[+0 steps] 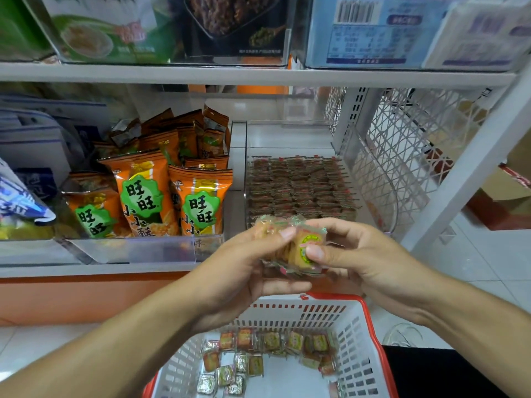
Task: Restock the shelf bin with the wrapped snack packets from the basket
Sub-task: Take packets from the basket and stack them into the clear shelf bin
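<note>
My left hand [244,271] and my right hand [353,254] together hold a small stack of clear-wrapped snack packets [298,245], fingers and thumbs curled round it, just in front of the shelf. Behind the hands sits the clear shelf bin [370,173], its floor covered with tidy rows of the same packets [301,188]. Below my arms is the white basket with a red rim [356,337]. Several loose packets [267,357] lie scattered on its bottom.
Orange snack bags [172,193] fill the clear bin left of the target bin. Blue and white packs [23,202] sit at far left. Boxed goods stand on the shelf above [373,30]. A white lattice side panel [408,145] closes the shelf at right.
</note>
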Action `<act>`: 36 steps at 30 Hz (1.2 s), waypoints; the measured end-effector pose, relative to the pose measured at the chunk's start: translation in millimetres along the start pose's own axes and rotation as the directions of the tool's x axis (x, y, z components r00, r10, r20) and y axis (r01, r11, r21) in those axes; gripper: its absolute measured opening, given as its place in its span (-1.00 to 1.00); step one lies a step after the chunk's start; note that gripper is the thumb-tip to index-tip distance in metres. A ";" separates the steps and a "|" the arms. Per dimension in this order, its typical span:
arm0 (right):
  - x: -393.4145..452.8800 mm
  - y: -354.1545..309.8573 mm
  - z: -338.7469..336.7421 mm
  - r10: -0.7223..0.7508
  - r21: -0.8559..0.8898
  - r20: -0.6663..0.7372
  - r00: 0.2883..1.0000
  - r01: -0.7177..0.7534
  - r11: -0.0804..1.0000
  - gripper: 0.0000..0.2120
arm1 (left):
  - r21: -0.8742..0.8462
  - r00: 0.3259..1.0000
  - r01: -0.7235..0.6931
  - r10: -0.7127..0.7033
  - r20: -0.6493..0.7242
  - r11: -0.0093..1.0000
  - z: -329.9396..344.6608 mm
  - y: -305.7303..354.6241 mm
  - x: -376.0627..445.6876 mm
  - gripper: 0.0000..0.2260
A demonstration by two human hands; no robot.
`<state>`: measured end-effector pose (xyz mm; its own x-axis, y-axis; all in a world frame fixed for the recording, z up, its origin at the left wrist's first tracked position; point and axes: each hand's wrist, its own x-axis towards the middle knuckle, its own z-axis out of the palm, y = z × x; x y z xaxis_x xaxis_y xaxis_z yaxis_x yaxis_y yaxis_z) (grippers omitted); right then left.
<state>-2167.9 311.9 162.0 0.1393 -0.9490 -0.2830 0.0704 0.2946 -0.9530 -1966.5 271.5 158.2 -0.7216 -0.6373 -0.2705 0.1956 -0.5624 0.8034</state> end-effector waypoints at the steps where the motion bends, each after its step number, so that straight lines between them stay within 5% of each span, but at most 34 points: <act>1: 0.2 0.4 0.5 -0.015 -0.007 -0.008 1.000 0.015 1.000 -0.58 | -0.054 1.000 0.009 -0.010 -0.012 0.998 0.7 -0.7 0.5 -0.66; 10: 4.7 -10.3 -14.3 -0.143 0.179 -0.150 0.978 0.170 0.969 -0.63 | -0.347 0.981 -0.016 -0.053 -0.187 0.938 5.8 3.7 1.8 -0.63; 15: 1.5 -7.7 -13.1 -0.115 0.218 -0.029 0.993 0.118 0.969 -0.71 | -0.340 0.981 0.011 -0.075 -0.176 0.940 4.0 -0.3 4.6 -0.73; 21: 3.7 -2.5 -16.4 -0.201 -0.168 0.024 0.979 0.202 0.965 -0.51 | -0.183 0.978 0.063 -0.097 -0.183 0.981 2.6 -5.4 5.0 -0.70; 27: -0.4 -2.6 -21.0 -0.192 -0.598 0.162 0.968 0.251 0.761 -0.46 | 0.158 0.962 0.204 -0.168 -0.215 0.966 2.5 -14.9 3.9 -0.67; 36: -0.3 -3.0 -20.7 -0.232 -0.643 0.198 0.952 0.305 0.703 -0.45 | 0.056 0.950 0.131 -0.109 -0.293 0.990 2.0 -17.2 7.2 -0.53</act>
<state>-2188.6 309.0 162.8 0.3116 -0.9498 -0.0267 -0.5432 -0.1550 -0.8252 -1976.4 277.6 143.5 -0.5124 -0.6984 -0.4996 0.0625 -0.6106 0.7895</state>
